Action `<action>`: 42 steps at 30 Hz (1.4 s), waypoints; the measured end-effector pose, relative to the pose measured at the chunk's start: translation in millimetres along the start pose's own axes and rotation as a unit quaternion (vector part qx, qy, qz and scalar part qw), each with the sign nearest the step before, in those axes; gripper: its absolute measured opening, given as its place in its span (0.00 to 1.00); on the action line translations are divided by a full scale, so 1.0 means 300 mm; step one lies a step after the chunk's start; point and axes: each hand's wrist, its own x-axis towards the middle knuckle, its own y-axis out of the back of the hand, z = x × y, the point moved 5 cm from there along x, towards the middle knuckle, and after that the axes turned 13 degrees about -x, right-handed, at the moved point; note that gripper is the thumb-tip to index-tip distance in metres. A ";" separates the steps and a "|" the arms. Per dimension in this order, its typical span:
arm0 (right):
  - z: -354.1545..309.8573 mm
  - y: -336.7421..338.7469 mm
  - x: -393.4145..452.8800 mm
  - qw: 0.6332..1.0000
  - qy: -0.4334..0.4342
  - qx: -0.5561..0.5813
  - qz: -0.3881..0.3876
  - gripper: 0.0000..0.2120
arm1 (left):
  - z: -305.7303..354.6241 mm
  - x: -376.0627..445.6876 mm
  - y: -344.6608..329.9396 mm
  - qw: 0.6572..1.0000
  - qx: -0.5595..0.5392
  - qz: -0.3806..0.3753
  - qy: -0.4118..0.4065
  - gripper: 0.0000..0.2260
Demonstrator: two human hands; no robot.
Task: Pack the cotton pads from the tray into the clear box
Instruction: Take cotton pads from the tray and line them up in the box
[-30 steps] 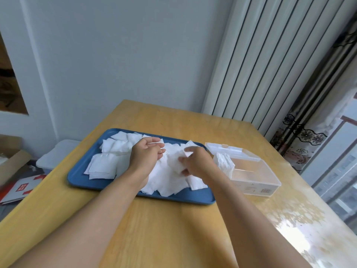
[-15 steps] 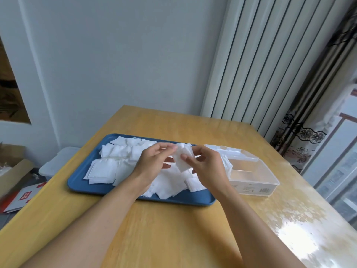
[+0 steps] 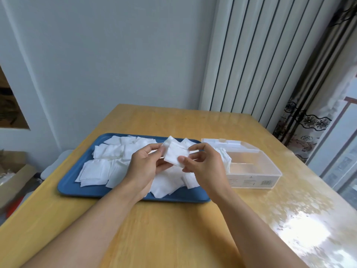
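Both hands are raised above the blue tray [image 3: 67, 187] and hold a small stack of cotton pads [image 3: 175, 154] between them. The left hand [image 3: 145, 168] pinches the left edge of the stack with thumb and fingers, and the right hand [image 3: 204, 165] pinches the right and lower edge, so the two hands are close together and clamped on the same pads. Many loose pads [image 3: 108, 163] lie spread on the tray, some overlapping each other. The clear box [image 3: 253, 171] stands on the counter [image 3: 173, 229] just beside the right end of the tray, with its lid open toward the back. Some white pads [image 3: 225, 156] already stand in its left part; the rest of it looks empty.

I judge that most of the work is not yet done. The risk from here is that the stack is thin and soft: if one hand lets go too early, the pads may fan out and fall back on the tray or on the counter. Also the box is light, so pressing pads against its wall may push it away or tip the pads already inside.
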 end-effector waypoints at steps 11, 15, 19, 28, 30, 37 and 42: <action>0.004 -0.031 0.004 0.991 -0.040 0.116 -0.057 0.12 | 0.003 0.001 0.004 1.000 -0.003 0.000 -0.013 0.07; 0.013 -0.023 0.004 0.993 -0.049 0.089 -0.051 0.12 | 0.002 -0.023 -0.026 0.999 -0.028 -0.026 0.002 0.08; 0.009 -0.017 0.002 0.994 -0.051 0.080 -0.056 0.13 | 0.004 -0.032 -0.035 0.999 0.006 -0.041 -0.002 0.14; 0.006 -0.017 -0.004 0.996 -0.042 0.029 -0.070 0.06 | -0.006 -0.018 0.005 0.998 0.051 0.021 -0.022 0.12; 0.008 -0.017 -0.003 0.996 -0.047 0.034 -0.066 0.07 | -0.006 -0.019 0.002 0.998 0.056 0.014 -0.022 0.13; 0.019 -0.019 -0.005 0.995 -0.071 0.044 -0.057 0.10 | -0.007 -0.040 -0.036 0.999 0.037 -0.028 -0.015 0.15; 0.009 -0.028 -0.008 0.990 -0.089 0.075 -0.083 0.08 | 0.002 -0.050 -0.054 0.991 0.105 -0.062 -0.046 0.07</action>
